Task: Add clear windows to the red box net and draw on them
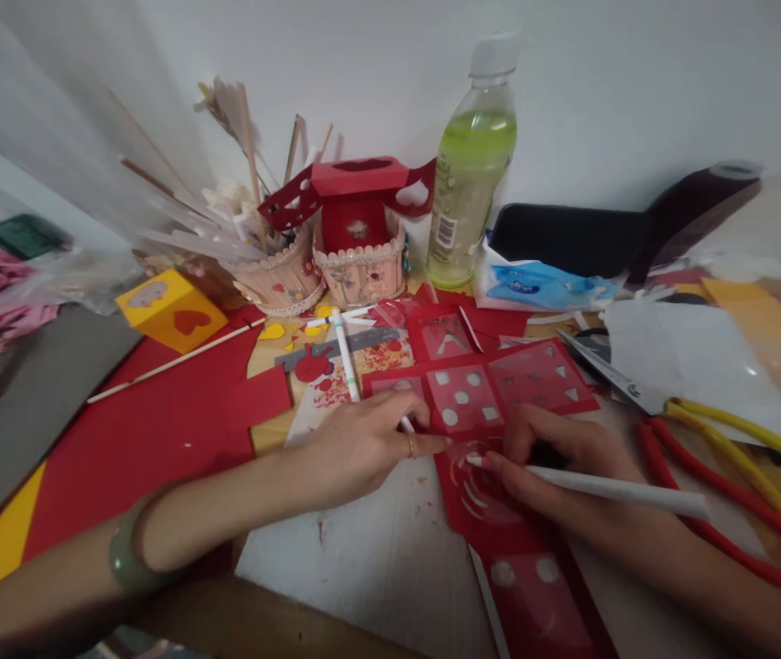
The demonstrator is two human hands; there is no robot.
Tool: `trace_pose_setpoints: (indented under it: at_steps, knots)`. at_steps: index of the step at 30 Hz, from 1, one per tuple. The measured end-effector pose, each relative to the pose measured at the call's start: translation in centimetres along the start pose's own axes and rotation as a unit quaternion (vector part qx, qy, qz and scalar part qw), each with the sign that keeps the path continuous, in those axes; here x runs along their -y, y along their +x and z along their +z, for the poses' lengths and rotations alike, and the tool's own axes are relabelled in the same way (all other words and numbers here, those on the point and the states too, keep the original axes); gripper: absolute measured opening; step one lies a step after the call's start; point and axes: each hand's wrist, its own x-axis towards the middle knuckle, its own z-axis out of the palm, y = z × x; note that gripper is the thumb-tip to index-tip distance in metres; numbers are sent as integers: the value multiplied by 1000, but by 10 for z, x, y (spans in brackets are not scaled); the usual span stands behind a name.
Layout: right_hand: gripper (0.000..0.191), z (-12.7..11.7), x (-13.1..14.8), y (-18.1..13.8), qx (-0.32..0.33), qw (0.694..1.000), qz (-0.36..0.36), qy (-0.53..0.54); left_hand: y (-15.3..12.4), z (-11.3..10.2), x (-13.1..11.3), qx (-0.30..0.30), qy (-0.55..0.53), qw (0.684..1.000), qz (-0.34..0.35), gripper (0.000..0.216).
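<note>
Head view – left hand (363, 444) pinning red card (493, 394), right hand (561, 467) gripping white tool (610, 490)

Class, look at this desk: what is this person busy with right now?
A person is working on a red paper sheet with cut-out shapes. The right hand holds a white pen-like tool with its tip on the sheet, where curved marks show. The left hand presses the sheet flat and rests over a white marker. Scissors, a green drink bottle and craft boxes stand around.
</note>
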Motion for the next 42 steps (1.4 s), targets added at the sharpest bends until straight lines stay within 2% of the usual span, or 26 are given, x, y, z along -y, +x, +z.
trace_pose_setpoints:
  at_steps: [8,14,18,23,32,42]
  knots:
    - [25,-1,1,2,7,1000,2,-4,0,2,2,9,-8,1000,0,25]
    - [25,-4,6,2,-12,1000,13,-4,-1,3,3,-2,-15,1000,-8,22]
    - [25,-4,6,2,2,1000,9,1,-1,1,3,5,-23,1000,-3,26]
    - [26,-5,7,3,-21,999,34,2,-2,2,4,14,-28,999,-10,25]
    - [26,-6,8,4,-28,999,15,7,-3,6,6,14,-60,996,-62,19]
    - [26,-7,8,4,-25,999,26,-3,-4,6,7,6,-46,998,-39,21]
